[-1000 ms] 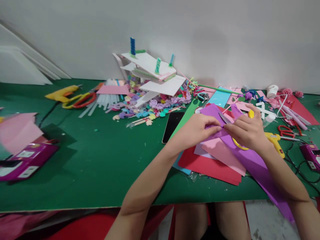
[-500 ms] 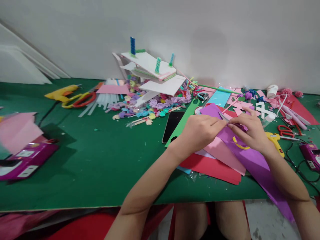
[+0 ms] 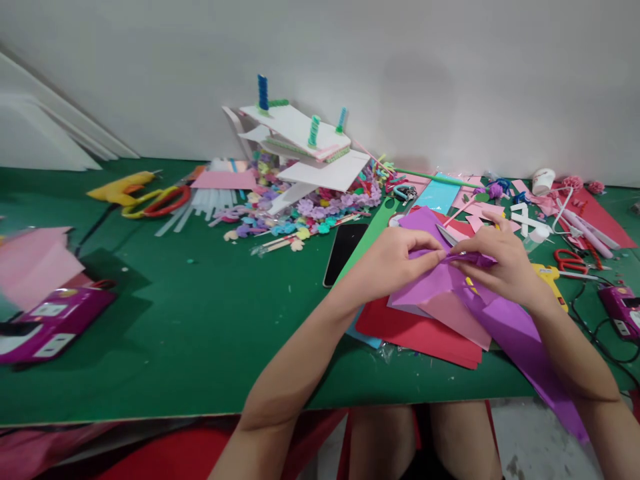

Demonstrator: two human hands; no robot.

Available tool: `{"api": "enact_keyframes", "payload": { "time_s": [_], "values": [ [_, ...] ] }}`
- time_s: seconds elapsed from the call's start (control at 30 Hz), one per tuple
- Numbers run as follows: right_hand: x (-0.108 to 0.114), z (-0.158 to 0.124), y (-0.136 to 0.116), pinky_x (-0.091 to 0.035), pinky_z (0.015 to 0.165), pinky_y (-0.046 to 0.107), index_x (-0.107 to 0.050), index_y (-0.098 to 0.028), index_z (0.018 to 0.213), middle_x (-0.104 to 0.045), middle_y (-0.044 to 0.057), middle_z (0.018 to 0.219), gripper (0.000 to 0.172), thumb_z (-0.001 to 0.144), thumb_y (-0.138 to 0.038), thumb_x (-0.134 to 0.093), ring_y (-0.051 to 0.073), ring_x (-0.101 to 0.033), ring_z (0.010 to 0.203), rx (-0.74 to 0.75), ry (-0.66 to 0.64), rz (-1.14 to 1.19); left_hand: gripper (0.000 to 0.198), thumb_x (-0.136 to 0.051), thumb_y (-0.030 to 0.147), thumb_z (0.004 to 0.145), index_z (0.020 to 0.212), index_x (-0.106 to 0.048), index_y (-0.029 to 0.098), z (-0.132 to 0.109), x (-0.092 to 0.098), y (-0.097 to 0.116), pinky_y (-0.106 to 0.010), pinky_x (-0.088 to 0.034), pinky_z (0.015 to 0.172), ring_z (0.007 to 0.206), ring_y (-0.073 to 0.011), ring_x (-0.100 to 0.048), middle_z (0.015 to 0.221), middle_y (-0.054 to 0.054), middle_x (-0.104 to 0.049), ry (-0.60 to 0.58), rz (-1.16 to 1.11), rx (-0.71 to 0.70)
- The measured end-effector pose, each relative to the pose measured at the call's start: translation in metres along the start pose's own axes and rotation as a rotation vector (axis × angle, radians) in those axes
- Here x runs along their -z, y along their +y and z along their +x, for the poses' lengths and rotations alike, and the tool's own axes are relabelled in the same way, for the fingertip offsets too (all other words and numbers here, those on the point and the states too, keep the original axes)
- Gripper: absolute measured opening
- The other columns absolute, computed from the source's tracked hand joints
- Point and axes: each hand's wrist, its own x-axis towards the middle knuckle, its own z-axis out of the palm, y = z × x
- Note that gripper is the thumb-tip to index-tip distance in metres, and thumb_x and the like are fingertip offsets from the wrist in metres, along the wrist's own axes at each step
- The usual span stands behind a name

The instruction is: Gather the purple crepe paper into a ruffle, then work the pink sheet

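Between the fingertips of both hands a folded part of purple paper is pinched. My left hand is closed on it from the left, thumb and forefinger together. From the right, my right hand grips the same fold. A pointed silver scissor blade sticks out beyond the right fingers, and a bit of yellow handle shows under that hand; whether the hand also holds these scissors I cannot tell. A long purple sheet runs beneath my right forearm and over the table edge.
Red sheets and a pink sheet lie under the hands. Left of them are a green strip and a black phone. A yellow glue gun is at the right. Behind stands a white board model among colourful flower pieces.
The purple paper has been lifted and folded up between my fingertips. My left hand has dropped slightly and its thumb now shows along the fold.
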Motion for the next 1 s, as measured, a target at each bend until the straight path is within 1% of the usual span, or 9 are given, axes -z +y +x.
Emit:
{"api": "enact_keyframes", "payload": {
  "time_s": [0.13,0.3,0.47,0.57,0.67,0.8,0.9,1.0],
  "values": [
    [-0.005,0.002,-0.001,-0.033,0.101,0.042,-0.069,-0.027,0.084,-0.057,-0.007,0.057,0.017,0.092,-0.025,-0.053,0.010,-0.050,0.055,0.121,0.066,-0.151,0.021,-0.056,0.028,0.082,0.075,-0.071,0.015,0.002,0.000,-0.001,-0.022,-0.045,0.063,0.068,-0.0116,-0.060,0.075,-0.001,-0.072,-0.049,0.003,0.030],
    [-0.006,0.003,-0.001,-0.034,0.100,0.039,-0.067,-0.027,0.078,-0.052,-0.008,0.052,0.021,0.092,-0.022,-0.052,0.009,-0.046,0.055,0.234,0.118,-0.276,0.023,-0.055,0.030,0.083,0.073,-0.068,0.013,0.004,0.001,-0.001,-0.022,-0.043,0.059,0.065,-0.0112,-0.057,0.071,-0.001,-0.068,-0.117,0.012,0.096],
    [-0.005,0.004,-0.001,-0.036,0.098,0.037,-0.065,-0.024,0.078,-0.051,-0.008,0.052,0.022,0.092,-0.018,-0.050,0.010,-0.045,0.056,0.266,0.127,-0.358,0.028,-0.055,0.036,0.082,0.071,-0.065,0.013,0.006,0.004,-0.004,-0.020,-0.037,0.053,0.057,-0.0084,-0.048,0.062,0.001,-0.059,-0.196,-0.111,0.096],
    [-0.005,0.003,0.001,-0.036,0.098,0.037,-0.066,-0.027,0.082,-0.051,-0.008,0.052,0.022,0.091,-0.015,-0.050,0.010,-0.045,0.057,0.290,0.140,-0.398,0.030,-0.054,0.039,0.083,0.070,-0.063,0.013,0.008,0.006,-0.007,-0.020,-0.032,0.048,0.052,-0.0072,-0.042,0.057,0.003,-0.052,-0.261,-0.162,0.105],
    [-0.005,0.002,0.003,-0.035,0.099,0.038,-0.067,-0.031,0.086,-0.050,-0.009,0.051,0.023,0.090,-0.014,-0.052,0.011,-0.045,0.057,0.319,0.147,-0.421,0.029,-0.053,0.038,0.082,0.071,-0.063,0.014,0.010,0.009,-0.009,-0.020,-0.032,0.049,0.053,-0.0074,-0.042,0.058,0.003,-0.051,-0.300,-0.173,0.093],
    [-0.005,0.003,0.002,-0.036,0.098,0.037,-0.068,-0.030,0.084,-0.049,-0.008,0.050,0.024,0.090,-0.014,-0.051,0.010,-0.043,0.056,0.341,0.148,-0.425,0.025,-0.054,0.035,0.081,0.074,-0.065,0.014,0.011,0.010,-0.011,-0.020,-0.036,0.053,0.057,-0.0083,-0.046,0.062,0.002,-0.055,-0.302,-0.168,0.079],
    [-0.006,0.004,0.000,-0.036,0.097,0.038,-0.069,-0.028,0.081,-0.049,-0.008,0.049,0.023,0.090,-0.015,-0.052,0.011,-0.044,0.056,0.325,0.132,-0.381,0.024,-0.054,0.033,0.081,0.076,-0.067,0.014,0.009,0.009,-0.011,-0.020,-0.039,0.055,0.060,-0.0090,-0.050,0.066,0.001,-0.061,-0.275,-0.124,0.074],
    [-0.008,0.004,-0.001,-0.035,0.095,0.038,-0.068,-0.026,0.077,-0.050,-0.007,0.049,0.020,0.089,-0.017,-0.055,0.010,-0.045,0.056,0.310,0.169,-0.410,0.024,-0.055,0.032,0.083,0.077,-0.068,0.014,0.007,0.006,-0.009,-0.020,-0.041,0.055,0.060,-0.0093,-0.053,0.068,0.000,-0.065,-0.223,-0.083,0.056]
  ]
}}
